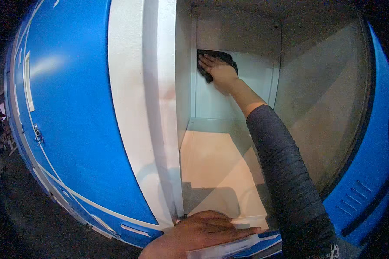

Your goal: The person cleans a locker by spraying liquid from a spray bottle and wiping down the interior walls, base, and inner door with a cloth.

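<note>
My right hand (221, 75) reaches deep into a pale metal compartment with its fingers spread flat on a black cloth (227, 57). The cloth lies pressed against the compartment's back wall (254, 84), near its left side. The right forearm wears a dark sleeve and crosses the opening. My left hand (204, 230) rests on the bottom edge of the opening, palm down, its fingers pointing right. Below it is a whitish, glossy strip (223, 248), partly hidden by the hand. Whether the left fingers grip the edge is not visible.
A white vertical frame post (162, 97) stands left of the opening, beside a large blue panel (74, 97) with a metal latch (38, 135). On the right is a blue door (356, 197) with louvre slots. The compartment floor (214, 155) carries shadows.
</note>
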{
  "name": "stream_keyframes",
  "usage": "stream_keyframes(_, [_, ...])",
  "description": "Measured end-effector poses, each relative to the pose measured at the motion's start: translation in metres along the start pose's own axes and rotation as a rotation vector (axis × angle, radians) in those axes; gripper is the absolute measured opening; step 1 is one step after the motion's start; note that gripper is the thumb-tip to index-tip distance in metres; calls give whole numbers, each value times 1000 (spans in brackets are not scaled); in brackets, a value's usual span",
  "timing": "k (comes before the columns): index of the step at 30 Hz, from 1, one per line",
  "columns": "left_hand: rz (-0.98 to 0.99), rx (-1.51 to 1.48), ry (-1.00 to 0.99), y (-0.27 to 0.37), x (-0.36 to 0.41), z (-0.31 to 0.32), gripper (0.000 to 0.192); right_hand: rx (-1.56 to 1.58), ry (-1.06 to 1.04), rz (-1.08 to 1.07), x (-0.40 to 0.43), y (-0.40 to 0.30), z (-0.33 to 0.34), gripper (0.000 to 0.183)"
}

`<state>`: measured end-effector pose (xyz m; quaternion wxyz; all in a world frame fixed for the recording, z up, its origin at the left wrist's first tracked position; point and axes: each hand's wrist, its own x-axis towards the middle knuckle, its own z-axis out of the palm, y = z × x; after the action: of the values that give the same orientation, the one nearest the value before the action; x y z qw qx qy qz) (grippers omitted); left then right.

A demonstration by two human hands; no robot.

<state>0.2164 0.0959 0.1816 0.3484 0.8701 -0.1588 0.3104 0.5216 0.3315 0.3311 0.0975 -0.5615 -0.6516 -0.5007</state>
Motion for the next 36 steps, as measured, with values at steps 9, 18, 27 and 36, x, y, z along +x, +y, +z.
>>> stream_keyframes(9, [15,20,-36,0,1,-3,63,127,-146,390,29,19,-39,66])
stream_keyframes(18, [-45,-48,-20,2,-5,2,61,29,181,589,-23,63,-38,65])
stream_keyframes(27, [-28,102,-62,2,2,0,58,141,-85,288,13,66,-27,69])
stream_keyframes(36, [-48,106,-67,8,4,-8,55,209,-254,-84,-18,0,2,61])
